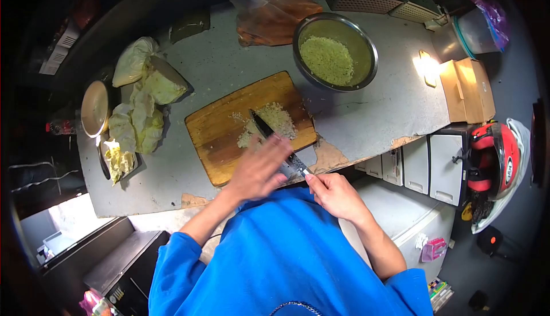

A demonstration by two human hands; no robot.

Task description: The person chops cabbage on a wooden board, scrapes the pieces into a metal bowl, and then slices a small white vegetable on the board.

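A dark-bladed knife (pixel 262 124) lies slanted over the wooden cutting board (pixel 213 135), its tip toward the far side. My right hand (pixel 337 194) is wrapped round its handle near the table's front edge. Slightly blurred, my left hand (pixel 260 164) is stretched out flat over the middle of the blade, fingers pointing right, and it hides part of the knife. Finely chopped pale cabbage (pixel 279 120) is heaped on the board around the blade, with small bits scattered to the left.
Beyond the board stands a metal bowl (pixel 369 67) holding chopped cabbage. Cabbage leaves (pixel 143 112) and a tan bowl (pixel 95 110) are at left. A plastic bag with orange contents (pixel 269 21) lies at the back. A lit phone (pixel 427 68) and cardboard box (pixel 467 89) sit at right.
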